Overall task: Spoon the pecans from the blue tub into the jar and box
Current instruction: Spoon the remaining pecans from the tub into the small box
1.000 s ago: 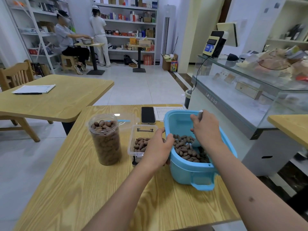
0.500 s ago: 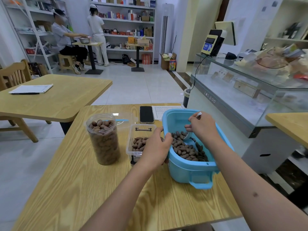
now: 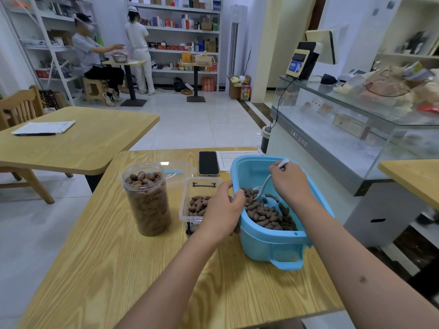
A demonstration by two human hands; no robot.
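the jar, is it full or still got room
Full: pecans fill the clear jar up to its open mouth. The box beside it holds only a shallow layer.

Smooth plastic blue tub, wood-grain table

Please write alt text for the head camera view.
The right hand holds a white spoon in the blue tub of pecans while the left hand grips its rim, beside a full jar and clear box.

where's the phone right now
In the head view the black phone lies flat at the table's far edge, between the clear lid on its left and the printed sheet on its right, just behind the clear box.
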